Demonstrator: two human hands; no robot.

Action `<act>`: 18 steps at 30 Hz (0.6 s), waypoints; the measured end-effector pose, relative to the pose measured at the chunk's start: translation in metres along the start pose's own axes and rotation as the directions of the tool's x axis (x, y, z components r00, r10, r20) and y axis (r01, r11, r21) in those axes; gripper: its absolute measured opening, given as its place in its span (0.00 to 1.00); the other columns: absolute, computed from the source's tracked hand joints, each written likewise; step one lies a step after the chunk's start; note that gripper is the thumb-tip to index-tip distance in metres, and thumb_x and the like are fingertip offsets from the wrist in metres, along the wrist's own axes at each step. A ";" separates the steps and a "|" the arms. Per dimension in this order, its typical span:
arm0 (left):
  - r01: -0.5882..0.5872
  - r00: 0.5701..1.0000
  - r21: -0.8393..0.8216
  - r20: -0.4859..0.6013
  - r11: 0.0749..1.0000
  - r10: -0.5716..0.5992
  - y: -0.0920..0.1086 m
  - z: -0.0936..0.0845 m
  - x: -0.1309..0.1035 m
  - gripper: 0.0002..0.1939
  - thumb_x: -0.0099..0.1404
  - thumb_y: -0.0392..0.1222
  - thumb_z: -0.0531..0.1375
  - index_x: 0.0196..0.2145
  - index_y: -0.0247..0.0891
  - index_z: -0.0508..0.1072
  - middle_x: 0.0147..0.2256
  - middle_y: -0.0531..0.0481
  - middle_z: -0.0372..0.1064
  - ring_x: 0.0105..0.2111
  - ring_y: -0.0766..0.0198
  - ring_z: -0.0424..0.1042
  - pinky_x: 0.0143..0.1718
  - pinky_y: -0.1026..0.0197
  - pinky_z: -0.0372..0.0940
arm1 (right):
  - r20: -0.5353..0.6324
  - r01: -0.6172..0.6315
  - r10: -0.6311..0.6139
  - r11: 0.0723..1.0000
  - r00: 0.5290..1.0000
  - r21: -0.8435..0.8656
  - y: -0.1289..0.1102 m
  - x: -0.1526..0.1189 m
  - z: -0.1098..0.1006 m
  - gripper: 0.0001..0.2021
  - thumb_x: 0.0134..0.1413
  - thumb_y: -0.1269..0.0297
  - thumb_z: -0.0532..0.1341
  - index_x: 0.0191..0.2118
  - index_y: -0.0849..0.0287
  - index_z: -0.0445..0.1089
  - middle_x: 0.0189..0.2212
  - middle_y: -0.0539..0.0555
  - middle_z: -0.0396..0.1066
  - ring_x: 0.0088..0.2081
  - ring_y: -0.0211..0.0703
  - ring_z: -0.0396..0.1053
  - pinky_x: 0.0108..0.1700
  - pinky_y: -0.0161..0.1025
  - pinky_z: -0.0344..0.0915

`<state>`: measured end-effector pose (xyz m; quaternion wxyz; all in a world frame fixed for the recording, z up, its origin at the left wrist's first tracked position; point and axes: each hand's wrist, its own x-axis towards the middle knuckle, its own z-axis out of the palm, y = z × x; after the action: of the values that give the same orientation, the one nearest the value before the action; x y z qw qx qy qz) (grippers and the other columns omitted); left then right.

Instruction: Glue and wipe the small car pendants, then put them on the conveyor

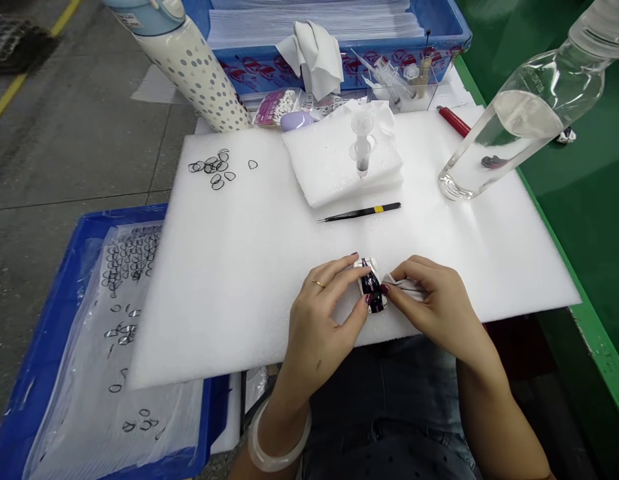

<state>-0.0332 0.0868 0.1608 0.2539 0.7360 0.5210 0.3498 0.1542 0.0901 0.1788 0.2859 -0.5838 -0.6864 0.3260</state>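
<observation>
A small black and white toy car (pixel 371 287) lies on the white foam sheet (pixel 229 267) near its front edge. My left hand (pixel 326 320) has its fingers and thumb closed around the car's left side and top. On the car's other side, my right hand (pixel 434 300) pinches a folded white cloth (pixel 406 285), whose tip touches the car. Black tweezers (pixel 360 213) with a yellow band lie beyond my hands. A syringe-like dispenser (pixel 362 143) stands in a white foam block (pixel 339 160) behind them.
Thin black rings (pixel 216 167) lie at the sheet's back left, with more in a blue tray (pixel 69 267) at left. A clear bottle (pixel 514 133) and red pen (pixel 453 121) are at right. A dotted bottle (pixel 194 73) and blue bin (pixel 339 53) are behind.
</observation>
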 end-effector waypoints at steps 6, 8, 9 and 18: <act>0.011 1.000 0.010 0.006 1.000 -0.011 0.001 -0.001 0.000 0.15 0.66 0.35 0.61 0.50 0.40 0.76 0.53 0.45 0.74 0.54 0.55 0.71 0.55 0.48 0.70 | 0.010 -0.014 0.014 1.000 1.000 0.003 0.001 0.000 0.000 0.04 0.59 0.67 0.64 0.32 0.57 0.72 0.28 0.47 0.69 0.28 0.34 0.64 0.30 0.33 0.56; 0.013 1.000 0.010 0.003 1.000 -0.013 0.001 0.000 0.000 0.15 0.65 0.35 0.61 0.50 0.40 0.76 0.53 0.45 0.74 0.54 0.55 0.71 0.56 0.47 0.69 | 0.024 -0.028 0.028 1.000 0.999 -0.005 -0.001 0.001 -0.001 0.05 0.59 0.67 0.64 0.31 0.57 0.72 0.28 0.48 0.69 0.28 0.34 0.64 0.30 0.34 0.56; 0.013 1.000 0.009 0.003 1.000 -0.013 0.001 0.000 0.000 0.15 0.65 0.35 0.61 0.50 0.40 0.76 0.53 0.45 0.74 0.54 0.55 0.71 0.56 0.47 0.69 | 0.035 -0.037 0.037 0.999 0.999 -0.007 -0.001 0.001 -0.001 0.05 0.59 0.67 0.64 0.31 0.58 0.72 0.28 0.48 0.69 0.28 0.35 0.64 0.30 0.34 0.56; 0.009 1.000 0.004 0.012 1.000 -0.009 0.001 0.001 -0.002 0.16 0.66 0.34 0.60 0.50 0.38 0.75 0.53 0.44 0.74 0.55 0.55 0.70 0.57 0.48 0.68 | 0.118 -0.047 0.048 0.999 0.992 -0.011 -0.003 0.010 -0.007 0.05 0.57 0.68 0.65 0.29 0.58 0.73 0.28 0.49 0.70 0.28 0.36 0.64 0.31 0.35 0.56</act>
<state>-0.0322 0.0847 0.1597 0.2573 0.7364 0.5234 0.3430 0.1561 0.1005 0.1856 0.2345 -0.5808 -0.6894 0.3638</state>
